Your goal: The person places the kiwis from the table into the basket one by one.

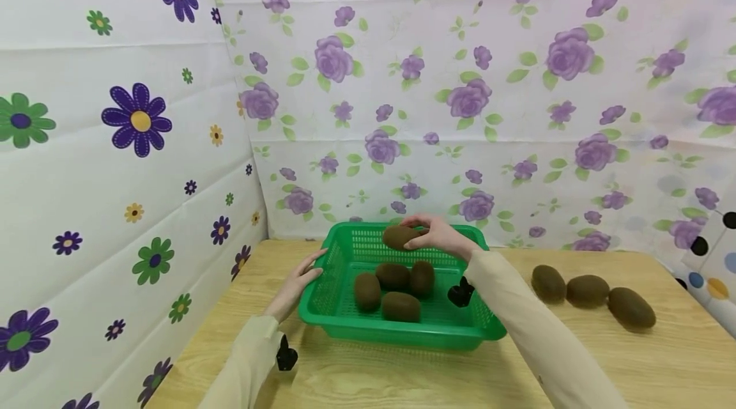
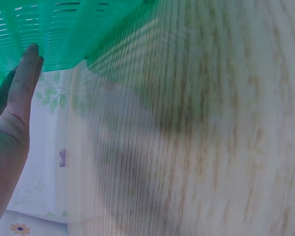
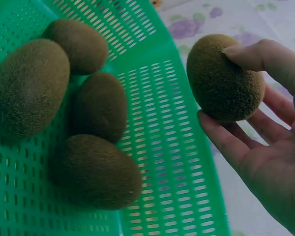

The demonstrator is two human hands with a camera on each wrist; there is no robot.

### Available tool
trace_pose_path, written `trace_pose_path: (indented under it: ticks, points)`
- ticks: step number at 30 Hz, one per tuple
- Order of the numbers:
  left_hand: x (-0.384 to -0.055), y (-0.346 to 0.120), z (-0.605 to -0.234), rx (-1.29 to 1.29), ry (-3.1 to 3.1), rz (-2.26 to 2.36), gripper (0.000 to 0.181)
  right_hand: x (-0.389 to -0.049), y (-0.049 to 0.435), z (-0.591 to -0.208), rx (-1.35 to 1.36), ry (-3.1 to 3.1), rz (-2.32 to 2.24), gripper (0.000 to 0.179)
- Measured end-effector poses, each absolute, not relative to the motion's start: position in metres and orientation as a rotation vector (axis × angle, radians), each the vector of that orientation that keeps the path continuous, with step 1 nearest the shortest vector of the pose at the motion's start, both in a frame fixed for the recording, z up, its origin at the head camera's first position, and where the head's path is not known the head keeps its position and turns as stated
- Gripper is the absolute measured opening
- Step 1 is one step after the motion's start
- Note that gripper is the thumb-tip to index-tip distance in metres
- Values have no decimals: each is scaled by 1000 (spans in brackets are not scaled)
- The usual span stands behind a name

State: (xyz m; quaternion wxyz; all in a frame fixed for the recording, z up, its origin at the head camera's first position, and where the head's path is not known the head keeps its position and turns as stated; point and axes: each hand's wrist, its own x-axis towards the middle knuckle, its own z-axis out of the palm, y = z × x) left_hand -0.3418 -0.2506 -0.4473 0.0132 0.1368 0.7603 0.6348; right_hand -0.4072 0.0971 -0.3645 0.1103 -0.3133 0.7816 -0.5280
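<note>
A brown fuzzy kiwi [image 3: 223, 81] is held between the thumb and fingers of my right hand [image 1: 439, 235], above the back part of the green basket [image 1: 402, 334]. Inside the basket lie several more kiwis [image 1: 393, 275], grouped towards its middle and left. My left hand [image 1: 300, 281] rests against the basket's left side; in the left wrist view its fingers [image 2: 23, 81] look straight along the slotted wall.
To the right of the basket, three kiwis [image 1: 587, 291] lie in a row on the wooden table [image 1: 356, 377]. Flowered cloth [image 1: 414, 96] hangs right behind the table, and another patterned cloth [image 1: 86, 192] covers the left side.
</note>
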Motion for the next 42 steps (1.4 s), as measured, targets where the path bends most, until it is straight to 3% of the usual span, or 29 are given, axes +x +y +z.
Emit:
trace_pose_path:
  ticks: [11,27,42]
  points:
    - [-326,-241,-420,446,2350,1949,48,-415,58,-389,-921,2335,-1500,45]
    - [-326,-235,-429,451,2318,1983,47,-414,14,-433,-963,2474,-1449,42]
    - [-325,-241,-425,432,2322,1987,47,-417,-10,-437,-909,2631,-1299,41]
